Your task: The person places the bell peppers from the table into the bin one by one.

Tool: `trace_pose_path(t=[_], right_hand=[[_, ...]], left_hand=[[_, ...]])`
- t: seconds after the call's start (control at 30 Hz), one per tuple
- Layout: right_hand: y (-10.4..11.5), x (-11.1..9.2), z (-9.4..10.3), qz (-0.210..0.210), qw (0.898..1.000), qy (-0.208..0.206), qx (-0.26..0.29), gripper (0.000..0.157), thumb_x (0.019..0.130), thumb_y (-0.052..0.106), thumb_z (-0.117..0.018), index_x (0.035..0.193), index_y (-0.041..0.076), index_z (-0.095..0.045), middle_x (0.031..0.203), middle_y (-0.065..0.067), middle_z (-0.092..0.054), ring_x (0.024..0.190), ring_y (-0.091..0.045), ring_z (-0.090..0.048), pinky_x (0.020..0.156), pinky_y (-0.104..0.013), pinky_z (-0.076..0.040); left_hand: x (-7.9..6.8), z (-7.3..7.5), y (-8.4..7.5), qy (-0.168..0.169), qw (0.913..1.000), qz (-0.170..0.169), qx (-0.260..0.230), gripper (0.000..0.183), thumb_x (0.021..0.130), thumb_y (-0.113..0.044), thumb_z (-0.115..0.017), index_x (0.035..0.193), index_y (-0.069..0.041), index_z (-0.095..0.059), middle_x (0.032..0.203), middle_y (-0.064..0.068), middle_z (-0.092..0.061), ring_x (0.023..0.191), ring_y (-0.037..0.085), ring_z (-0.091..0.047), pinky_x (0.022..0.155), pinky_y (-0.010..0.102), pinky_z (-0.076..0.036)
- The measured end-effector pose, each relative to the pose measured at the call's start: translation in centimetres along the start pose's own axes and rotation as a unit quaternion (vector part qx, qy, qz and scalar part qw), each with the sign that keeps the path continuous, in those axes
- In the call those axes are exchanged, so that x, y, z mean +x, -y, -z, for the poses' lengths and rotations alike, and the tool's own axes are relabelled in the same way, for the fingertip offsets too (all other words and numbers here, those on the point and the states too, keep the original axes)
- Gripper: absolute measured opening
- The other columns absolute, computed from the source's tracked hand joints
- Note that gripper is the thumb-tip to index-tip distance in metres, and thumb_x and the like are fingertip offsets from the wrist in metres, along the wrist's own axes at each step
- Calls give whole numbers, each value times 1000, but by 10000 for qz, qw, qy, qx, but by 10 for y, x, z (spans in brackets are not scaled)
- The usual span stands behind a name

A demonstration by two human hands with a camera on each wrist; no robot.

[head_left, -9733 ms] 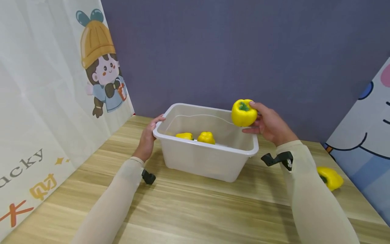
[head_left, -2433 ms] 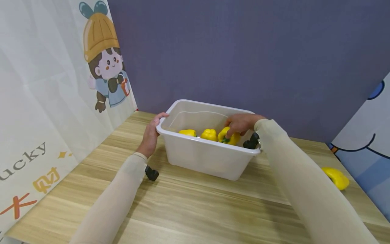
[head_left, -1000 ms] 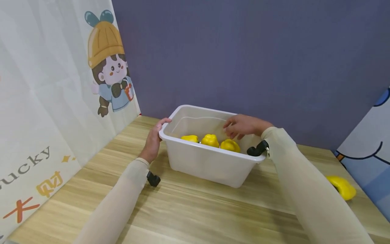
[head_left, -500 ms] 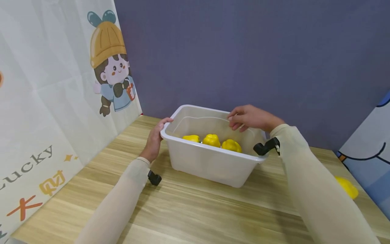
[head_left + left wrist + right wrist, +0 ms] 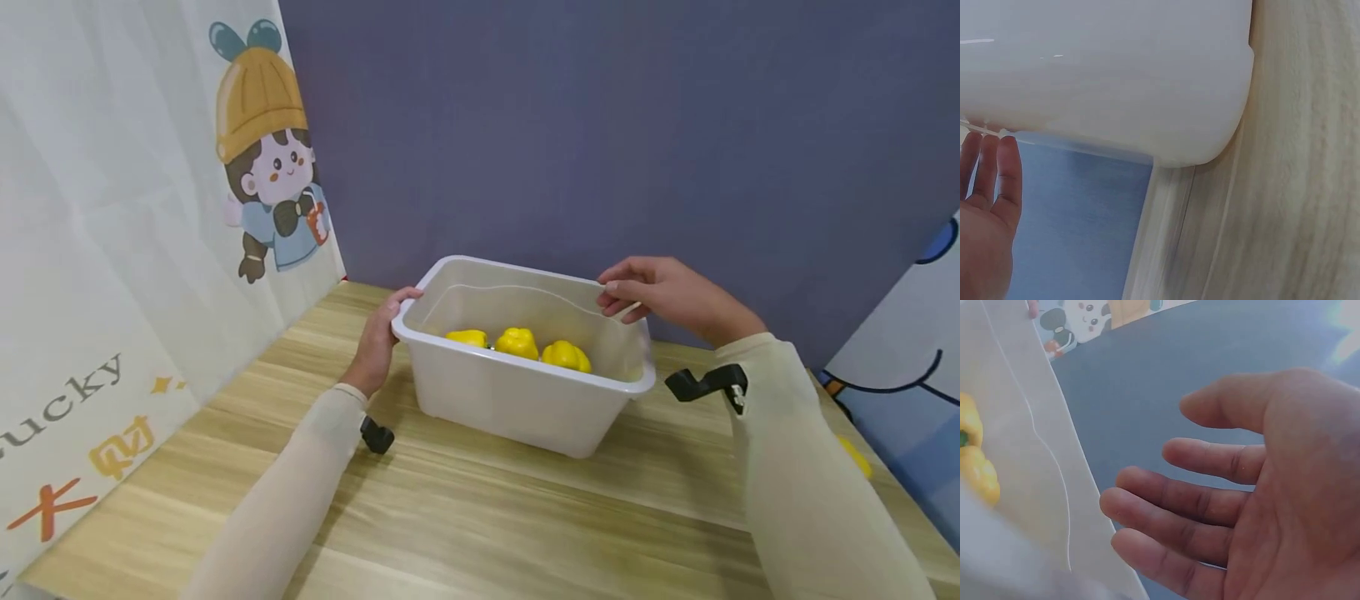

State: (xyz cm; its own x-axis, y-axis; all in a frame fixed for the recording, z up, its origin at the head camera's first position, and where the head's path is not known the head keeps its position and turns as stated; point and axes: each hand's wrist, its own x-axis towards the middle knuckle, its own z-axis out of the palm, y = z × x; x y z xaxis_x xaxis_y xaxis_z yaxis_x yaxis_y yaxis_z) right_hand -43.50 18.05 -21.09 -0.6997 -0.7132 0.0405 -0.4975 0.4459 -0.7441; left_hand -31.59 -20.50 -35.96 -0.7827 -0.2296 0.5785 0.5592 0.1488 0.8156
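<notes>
A white plastic bin (image 5: 510, 400) stands on the table with three yellow bell peppers lying in a row inside: a left pepper (image 5: 467, 337), a middle pepper (image 5: 517, 342) and a right pepper (image 5: 566, 357). My left hand (image 5: 375, 346) holds the bin's left rim, its fingers (image 5: 1009, 169) reaching under the lip in the left wrist view. Over the bin's back right corner hovers my right hand (image 5: 667, 292). Its fingers are loosely bent and parted, and nothing is between them in the right wrist view.
Another yellow bell pepper (image 5: 855, 457) lies on the wooden table (image 5: 450, 517) at the right, mostly hidden behind my right sleeve. A dark blue panel (image 5: 570, 133) rises behind the bin. Printed cloths flank both sides, the left cloth (image 5: 112, 167) bearing a cartoon figure.
My right hand brought a bell pepper into the bin, let it go beside the other two, then rose and drew back to the right. The left hand stays on the rim.
</notes>
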Motion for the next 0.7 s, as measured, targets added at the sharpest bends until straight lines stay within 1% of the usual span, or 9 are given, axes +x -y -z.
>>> trace_pose_path(t=[0.1,0.2,0.4,0.47,0.6,0.7], right_hand=[[-7,-7,-1,-3,10000,-49,49,48,102,39,-58,135,4,-54,124,-15,-65,111,-30,-64,86,-37,-55],[-13,-11,-2,34,9999,-118,82,49,102,39,-57,135,3,-54,123,-14,-66,110,-28,-64,84,-36,-55],[-22,-19,-3,185,9990,-331,227,44,103,32,-57,134,0,-54,123,-19,-66,106,-27,-66,82,-35,-56],[-24,-23,-2,241,9986,-399,254,42,104,30,-56,133,-1,-54,121,-20,-66,104,-27,-67,82,-36,-56],[-28,-34,0,344,9978,-550,139,41,105,31,-54,132,1,-55,120,-18,-66,103,-25,-67,82,-34,-56],[-31,-43,-1,324,9961,-821,35,40,104,35,-53,129,4,-57,119,-15,-67,102,-22,-68,80,-31,-56]], left_hand=[[-1,2,1,-18,10000,24,-20,52,103,-30,-31,133,6,-53,119,25,-58,97,24,-57,77,27,-47],[-4,4,2,-24,10000,63,-16,53,102,-30,-30,133,6,-53,119,24,-58,96,24,-57,76,27,-48],[-4,4,2,-54,9999,103,-49,51,102,-27,-29,134,5,-54,119,25,-58,95,23,-57,76,28,-47],[-4,3,2,-69,9999,77,-44,51,103,-26,-28,134,5,-53,118,26,-58,95,23,-57,76,28,-47],[-3,-1,3,-112,9999,-13,-14,51,104,-27,-28,133,6,-53,116,27,-58,94,23,-57,75,27,-47],[-3,-2,4,-124,9999,-101,-28,52,106,-31,-29,134,6,-53,115,26,-58,94,22,-57,75,26,-47]])
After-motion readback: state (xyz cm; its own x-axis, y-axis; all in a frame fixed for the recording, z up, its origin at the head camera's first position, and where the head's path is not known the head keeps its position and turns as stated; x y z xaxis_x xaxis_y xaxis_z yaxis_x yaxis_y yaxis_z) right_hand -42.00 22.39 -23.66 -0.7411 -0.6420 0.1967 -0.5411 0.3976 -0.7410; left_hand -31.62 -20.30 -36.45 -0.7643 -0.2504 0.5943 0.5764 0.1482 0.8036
